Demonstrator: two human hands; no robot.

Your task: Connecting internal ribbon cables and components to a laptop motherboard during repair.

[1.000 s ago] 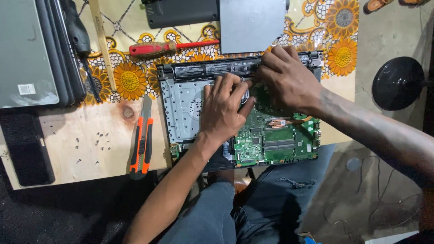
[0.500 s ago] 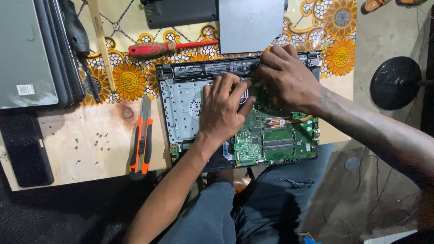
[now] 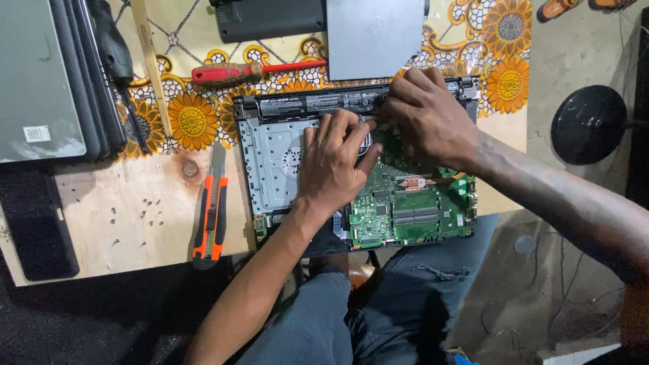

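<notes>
On the flowered tabletop (image 3: 101,203) we see the opened laptop (image 3: 284,162); left hand (image 3: 334,165) lies flat, fingers spread, on it, right hand (image 3: 426,118) curled at its far edge, fingertips hiding whatever they pinch.

I see a small white rectangular sticker (image 3: 35,133) on the grey closed laptop (image 3: 37,81) at far left, and a long black label strip (image 3: 311,103) along the opened laptop's top edge.
</notes>
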